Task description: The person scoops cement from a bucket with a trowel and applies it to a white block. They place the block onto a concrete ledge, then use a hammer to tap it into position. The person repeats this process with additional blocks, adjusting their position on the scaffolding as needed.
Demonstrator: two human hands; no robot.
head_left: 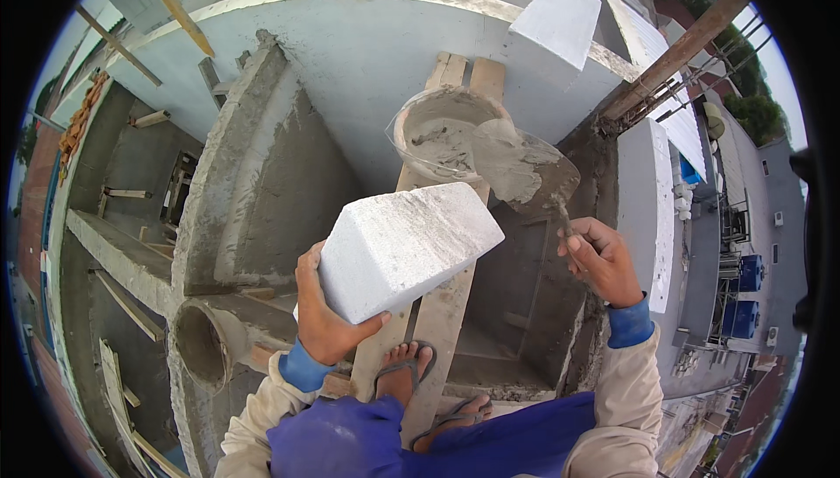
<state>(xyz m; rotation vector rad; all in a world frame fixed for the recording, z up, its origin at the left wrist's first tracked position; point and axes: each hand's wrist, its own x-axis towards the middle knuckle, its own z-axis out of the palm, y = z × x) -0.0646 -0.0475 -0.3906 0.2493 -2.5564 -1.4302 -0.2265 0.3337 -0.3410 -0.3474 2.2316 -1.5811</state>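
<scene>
My left hand (325, 314) grips one end of a white aerated concrete block (411, 246), its thumb along the near lower edge. The block is tilted, with a grey smear of mortar on its upper face. In my right hand (604, 261) is the handle of a trowel (560, 182), pinched between thumb and fingers. Grey wet mortar (512, 167) covers part of its blade, which overlaps the right rim of a mortar bucket (404, 147). More mortar lies inside the bucket, which stands on planks beyond the block.
My sandalled feet (407, 373) stand on narrow wooden planks (446, 320) above a deep drop. A rough masonry wall (219, 163) runs along the left, near a round pipe opening (203, 345). Another white block (560, 27) sits on the far wall; a wooden post (678, 54) slants at right.
</scene>
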